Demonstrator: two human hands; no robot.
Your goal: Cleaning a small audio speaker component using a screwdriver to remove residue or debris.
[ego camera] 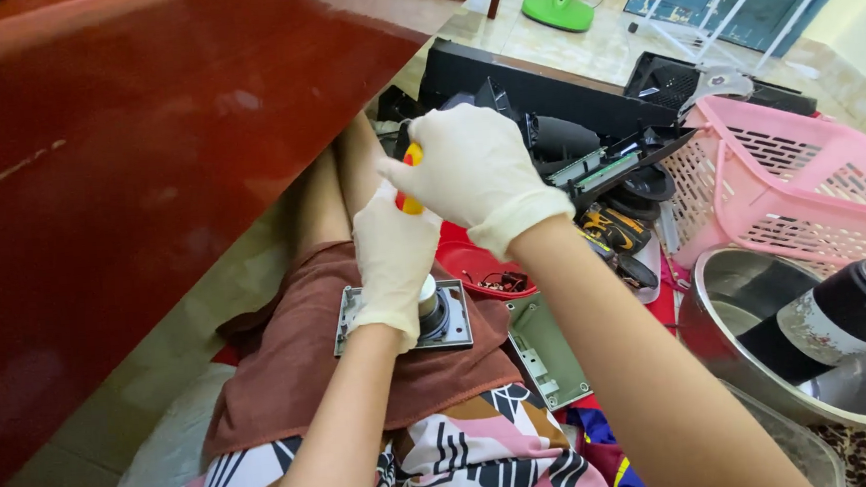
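Our right hand closes round a yellow-red screwdriver handle, held upright for downward force. Our left hand wraps its shaft, steadying the tip on the square metal part on the lap; a pink basket sits at 3 o'clock.

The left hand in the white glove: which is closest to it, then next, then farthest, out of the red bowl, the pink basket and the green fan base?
From the left hand:
1. Red bowl, just to its right.
2. Pink basket, far right.
3. Green fan base, on the floor at the top.
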